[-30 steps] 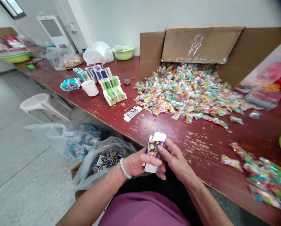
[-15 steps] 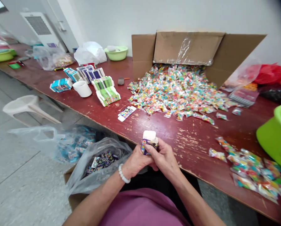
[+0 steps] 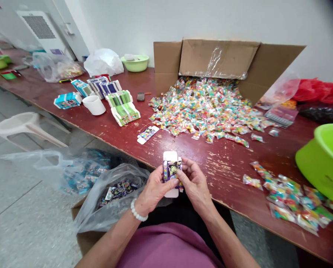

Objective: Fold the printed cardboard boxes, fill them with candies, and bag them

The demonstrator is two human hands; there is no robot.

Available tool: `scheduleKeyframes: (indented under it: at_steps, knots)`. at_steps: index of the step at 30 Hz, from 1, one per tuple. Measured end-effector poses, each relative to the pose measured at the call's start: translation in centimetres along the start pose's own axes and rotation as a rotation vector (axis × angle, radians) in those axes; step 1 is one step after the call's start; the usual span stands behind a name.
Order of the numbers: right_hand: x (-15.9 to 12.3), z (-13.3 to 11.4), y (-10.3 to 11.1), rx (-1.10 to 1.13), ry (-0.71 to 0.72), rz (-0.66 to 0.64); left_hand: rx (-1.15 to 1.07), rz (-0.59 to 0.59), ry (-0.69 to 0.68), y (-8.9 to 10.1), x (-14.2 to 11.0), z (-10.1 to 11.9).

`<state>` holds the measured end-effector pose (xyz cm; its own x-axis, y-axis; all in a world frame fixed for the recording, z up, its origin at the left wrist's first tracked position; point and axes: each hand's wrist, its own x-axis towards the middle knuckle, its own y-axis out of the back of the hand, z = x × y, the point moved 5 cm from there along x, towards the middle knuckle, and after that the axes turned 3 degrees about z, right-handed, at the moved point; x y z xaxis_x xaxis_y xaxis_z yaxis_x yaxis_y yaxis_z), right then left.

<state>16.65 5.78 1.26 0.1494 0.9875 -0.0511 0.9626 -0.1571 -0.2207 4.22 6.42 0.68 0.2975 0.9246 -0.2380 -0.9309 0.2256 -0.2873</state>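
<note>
Between my hands, at the table's front edge, is a small purple printed carton [image 3: 172, 169] with white flaps showing at its top and bottom. My left hand [image 3: 154, 189] grips its left side, thumb across the front. My right hand [image 3: 194, 182] holds the right side, its thumb also on the printed face. Another flat printed carton [image 3: 148, 134] lies on the red table [image 3: 121, 139] just beyond. Farther back is a large heap of wrapped candies [image 3: 208, 108], spilling from a cardboard box [image 3: 219, 59] on its side.
Stacks of green cartons [image 3: 123, 108], blue cartons [image 3: 68, 100] and a white cup [image 3: 94, 105] stand left. Rightward are loose candy packets [image 3: 292, 201] and a green basin [image 3: 321, 163]. Below left, a plastic-lined box [image 3: 110, 219] holds dark packets, near a white stool [image 3: 29, 126].
The carton has turned so its printed front and bottom flap now show. My hands have spread apart to its two sides and shifted slightly left in view.
</note>
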Motion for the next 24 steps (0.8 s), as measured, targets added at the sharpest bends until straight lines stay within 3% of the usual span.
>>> scheduleKeyframes:
  at_steps: [4,7,13,18,21,24]
  knots:
    - [-0.1,0.6,0.0,0.066,0.024,0.077,0.189,0.176,-0.21,0.8,-0.5,0.8]
    - [-0.1,0.4,-0.1,0.052,0.058,0.064,0.31,0.222,-0.306,1.1,-0.8,1.0]
    - [-0.3,0.4,0.3,0.002,0.078,0.034,0.248,0.105,-0.221,1.3,-0.4,0.8]
    - [0.3,0.2,1.4,-0.037,-0.022,-0.02,0.201,0.01,-0.123,1.3,-0.2,0.9]
    - [0.8,0.2,1.6,0.024,-0.144,-0.086,0.281,-0.013,-0.146,1.3,-0.3,1.1]
    - [1.1,0.1,1.8,0.076,-0.178,-0.082,0.319,-0.012,-0.187,1.0,-0.5,1.1]
